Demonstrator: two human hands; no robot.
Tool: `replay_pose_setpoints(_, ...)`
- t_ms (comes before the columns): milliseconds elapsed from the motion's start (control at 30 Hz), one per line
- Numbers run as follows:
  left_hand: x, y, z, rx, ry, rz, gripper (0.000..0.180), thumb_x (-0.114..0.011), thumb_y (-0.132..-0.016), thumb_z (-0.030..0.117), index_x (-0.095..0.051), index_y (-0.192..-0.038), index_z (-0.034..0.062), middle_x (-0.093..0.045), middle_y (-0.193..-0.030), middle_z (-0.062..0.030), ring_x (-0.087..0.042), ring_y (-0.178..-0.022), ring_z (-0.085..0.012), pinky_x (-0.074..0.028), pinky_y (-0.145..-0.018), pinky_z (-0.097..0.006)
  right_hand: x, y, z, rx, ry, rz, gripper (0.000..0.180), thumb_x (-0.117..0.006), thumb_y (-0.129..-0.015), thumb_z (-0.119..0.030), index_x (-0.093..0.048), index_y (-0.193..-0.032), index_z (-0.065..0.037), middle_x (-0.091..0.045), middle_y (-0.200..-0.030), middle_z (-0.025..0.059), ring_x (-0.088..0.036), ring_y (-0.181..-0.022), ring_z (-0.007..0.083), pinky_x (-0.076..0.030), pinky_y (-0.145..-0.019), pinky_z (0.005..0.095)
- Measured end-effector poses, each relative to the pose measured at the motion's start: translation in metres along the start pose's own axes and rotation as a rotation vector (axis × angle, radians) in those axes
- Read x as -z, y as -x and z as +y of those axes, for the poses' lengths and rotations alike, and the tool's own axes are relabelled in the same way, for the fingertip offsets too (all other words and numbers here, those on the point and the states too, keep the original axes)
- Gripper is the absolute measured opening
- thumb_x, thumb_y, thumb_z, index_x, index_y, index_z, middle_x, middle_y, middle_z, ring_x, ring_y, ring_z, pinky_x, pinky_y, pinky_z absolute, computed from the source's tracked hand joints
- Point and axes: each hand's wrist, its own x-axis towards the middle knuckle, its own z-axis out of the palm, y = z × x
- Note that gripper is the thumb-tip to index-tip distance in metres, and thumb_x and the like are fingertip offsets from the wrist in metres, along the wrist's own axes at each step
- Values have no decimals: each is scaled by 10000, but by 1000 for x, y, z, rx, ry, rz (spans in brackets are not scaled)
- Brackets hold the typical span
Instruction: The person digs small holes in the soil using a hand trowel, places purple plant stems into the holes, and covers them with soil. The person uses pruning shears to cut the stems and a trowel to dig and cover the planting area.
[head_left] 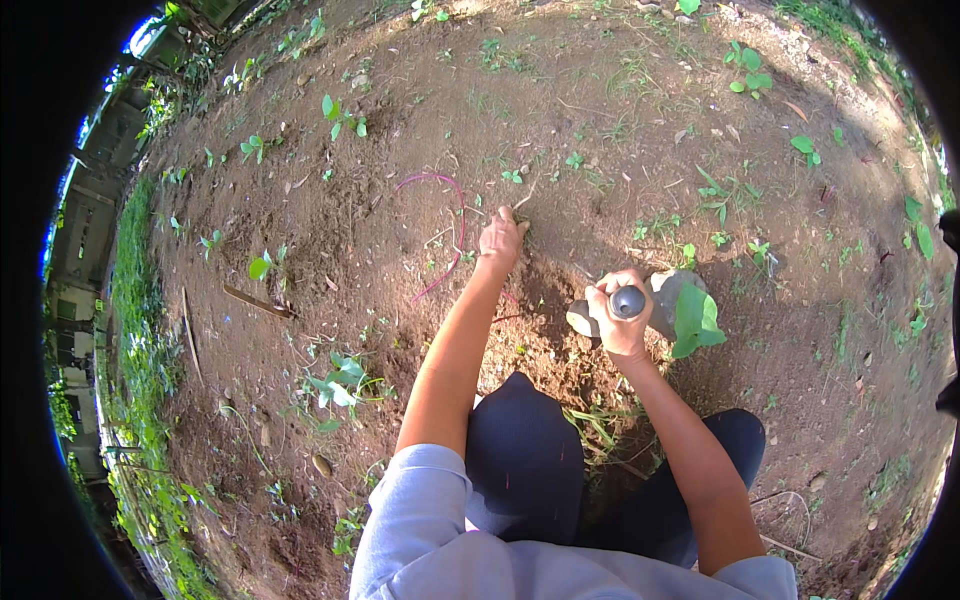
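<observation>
My left hand (503, 240) reaches down to the soil with its fingers closed at a thin, pale weed stem (527, 196) that sticks out beyond the fingertips. My right hand (622, 318) is wrapped round the upright handle of a hand tool (627, 302), with a dark, rounded end facing up. The tool's working end is mostly hidden under the hand. Close on the right of that hand lies a grey stone (664, 303), partly covered by a broad green leaf (697, 322). A tan stone (581, 318) sits just left of the hand.
A thin pink cord (461, 205) curves over the soil beside my left hand. Loosened brown earth (545, 345) lies before my knees (525, 440). Small green seedlings (345, 118) are scattered around. A flat wooden stick (258, 301) lies at left, near a grass strip (140, 300).
</observation>
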Motion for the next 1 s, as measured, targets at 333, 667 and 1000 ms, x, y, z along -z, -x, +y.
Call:
replay_pose_setpoints(333,-7,-13,3,-166,-178,28,167,-498,-861,140,-644,-879,61,-679,-831,-186,-677,-784,-343,-544,-687,-434,20,-2,29,-98,-44,90,256,-676,-734,68,-461,-788,-59,-529,-755,17,-524,-697,101,-449,-647,269)
replay_pose_setpoints(667,-9,-10,3,-110,-12,56,241,-508,-869,254,-608,-897,37,-647,-804,-245,-640,-775,-417,-509,-703,-505,15,-2,27,-92,-53,71,254,-687,-733,42,-464,-792,-65,-557,-745,32,-550,-684,107,-465,-601,285)
replay_pose_setpoints(1000,5,-25,24,85,-189,-165,264,-524,-887,250,-694,-981,71,-666,-1057,-169,-640,-1010,-307,-509,-857,-400,11,-2,10,74,180,54,284,-686,-739,54,-434,-792,-68,-521,-733,24,-511,-645,92,-463,-553,265)
